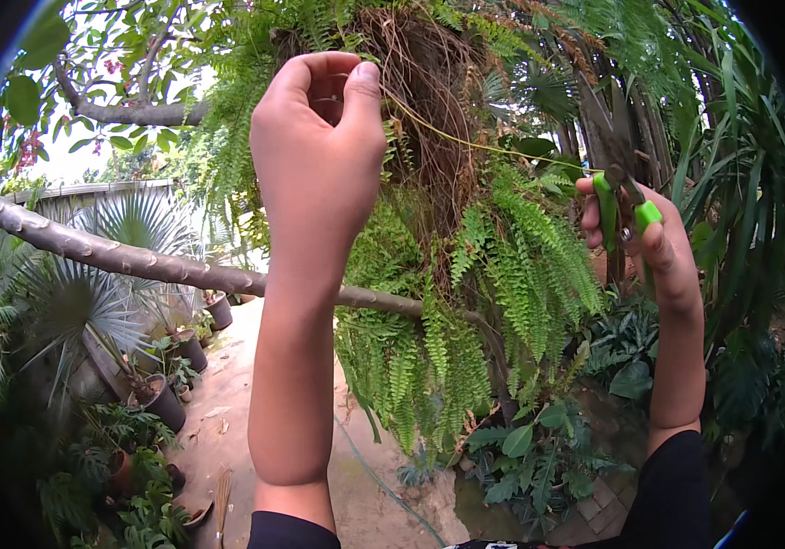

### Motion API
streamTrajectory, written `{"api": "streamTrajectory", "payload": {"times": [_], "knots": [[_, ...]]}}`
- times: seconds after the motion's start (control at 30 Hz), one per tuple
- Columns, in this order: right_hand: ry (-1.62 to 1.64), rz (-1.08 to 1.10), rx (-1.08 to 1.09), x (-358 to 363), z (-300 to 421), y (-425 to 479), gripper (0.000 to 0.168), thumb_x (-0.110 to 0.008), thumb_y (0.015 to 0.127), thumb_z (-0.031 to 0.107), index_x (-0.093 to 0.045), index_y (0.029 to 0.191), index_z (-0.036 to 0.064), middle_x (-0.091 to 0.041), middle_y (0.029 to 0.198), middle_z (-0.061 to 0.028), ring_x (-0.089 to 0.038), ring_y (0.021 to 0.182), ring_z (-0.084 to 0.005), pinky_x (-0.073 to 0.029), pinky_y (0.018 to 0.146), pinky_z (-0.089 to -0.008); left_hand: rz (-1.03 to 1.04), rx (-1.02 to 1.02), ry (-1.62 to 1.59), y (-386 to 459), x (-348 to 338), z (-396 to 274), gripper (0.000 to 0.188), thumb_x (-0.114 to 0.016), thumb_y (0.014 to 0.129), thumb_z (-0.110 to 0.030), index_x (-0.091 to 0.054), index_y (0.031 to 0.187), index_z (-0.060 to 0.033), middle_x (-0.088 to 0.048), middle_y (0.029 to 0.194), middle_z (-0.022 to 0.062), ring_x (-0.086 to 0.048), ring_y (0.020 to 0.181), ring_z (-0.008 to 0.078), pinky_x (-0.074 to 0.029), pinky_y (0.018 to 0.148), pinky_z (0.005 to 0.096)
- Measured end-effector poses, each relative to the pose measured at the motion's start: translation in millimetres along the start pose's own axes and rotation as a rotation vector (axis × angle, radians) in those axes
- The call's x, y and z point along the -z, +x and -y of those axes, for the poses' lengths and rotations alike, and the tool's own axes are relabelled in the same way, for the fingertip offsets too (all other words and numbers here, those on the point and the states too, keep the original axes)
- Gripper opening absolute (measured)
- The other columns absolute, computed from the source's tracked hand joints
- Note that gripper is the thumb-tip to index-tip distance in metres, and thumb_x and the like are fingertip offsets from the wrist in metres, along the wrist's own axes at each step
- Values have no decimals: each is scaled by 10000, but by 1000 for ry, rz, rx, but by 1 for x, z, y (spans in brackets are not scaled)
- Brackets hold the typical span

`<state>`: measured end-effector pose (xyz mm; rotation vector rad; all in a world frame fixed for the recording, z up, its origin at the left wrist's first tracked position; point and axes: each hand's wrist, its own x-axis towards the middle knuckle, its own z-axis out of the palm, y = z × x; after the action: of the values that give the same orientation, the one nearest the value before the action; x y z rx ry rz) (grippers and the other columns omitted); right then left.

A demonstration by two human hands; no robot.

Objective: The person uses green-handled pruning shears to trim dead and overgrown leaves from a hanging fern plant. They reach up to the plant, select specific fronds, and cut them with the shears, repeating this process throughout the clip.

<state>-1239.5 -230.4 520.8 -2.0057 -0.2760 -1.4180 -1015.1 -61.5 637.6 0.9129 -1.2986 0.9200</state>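
My left hand (324, 123) is raised in front of the hanging fern (530, 240), its thumb and fingers pinched on a thin green stem (482, 145). The stem runs right toward my right hand (639, 233), which holds garden shears with bright green handles (608, 209). Their blades point up and stand apart. Whether the stem's right end is held by the fingers or touches the shears, I cannot tell. Brown dry roots or stems (427, 137) hang thickly behind my left hand, above the green fronds.
A bare tree branch (159, 266) crosses behind my left forearm. Potted plants, including a dark pot (162, 405), line the left side of the path (228, 425). A thin hose (382, 484) and a broom (223, 504) lie low down. Leafy plants stand at right.
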Motion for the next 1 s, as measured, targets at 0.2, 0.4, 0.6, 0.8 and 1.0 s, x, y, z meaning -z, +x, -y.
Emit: {"api": "streamTrajectory", "payload": {"times": [0.2, 0.4, 0.6, 0.8, 1.0], "knots": [[18, 64, -89, 31, -2, -13, 1022, -663, 773, 814, -606, 1294, -64, -636, 972, -59, -583, 916, -138, -475, 846, -305, 350, 259, 433, 26, -3, 10, 517, -767, 892, -427, -715, 1108, 40, -739, 865, 95, -660, 757, 114, -531, 703, 285], [75, 155, -186, 42, -12, -24, 1018, -731, 731, 782, -607, 1302, -51, -637, 1010, -65, -587, 951, -139, -478, 871, -311, 242, 94, 653, 19, -26, 20, 407, -766, 878, -362, -708, 1034, 9, -718, 806, 99, -665, 690, 156, -537, 681, 327], [138, 205, -186, 51, -20, -26, 995, -761, 732, 735, -597, 1313, -56, -641, 1032, -76, -595, 970, -151, -481, 900, -329, 95, -259, 673, 32, -47, 19, 309, -723, 886, -267, -701, 1026, 7, -734, 847, 132, -725, 763, 277, -554, 731, 384], [179, 212, -146, 59, -28, -29, 970, -768, 750, 697, -589, 1321, -66, -648, 1048, -86, -605, 989, -160, -483, 915, -337, 350, 2, 962, 52, -53, 32, 335, -730, 865, -368, -769, 944, -44, -756, 903, 154, -734, 881, 321, -575, 836, 433], [210, 243, -132, 59, -35, -25, 951, -787, 748, 661, -586, 1324, -70, -655, 1063, -91, -607, 989, -162, -484, 919, -341, 373, 33, 839, 45, -53, 46, 379, -723, 876, -382, -783, 973, -21, -759, 879, 174, -745, 839, 297, -570, 838, 399]]}}
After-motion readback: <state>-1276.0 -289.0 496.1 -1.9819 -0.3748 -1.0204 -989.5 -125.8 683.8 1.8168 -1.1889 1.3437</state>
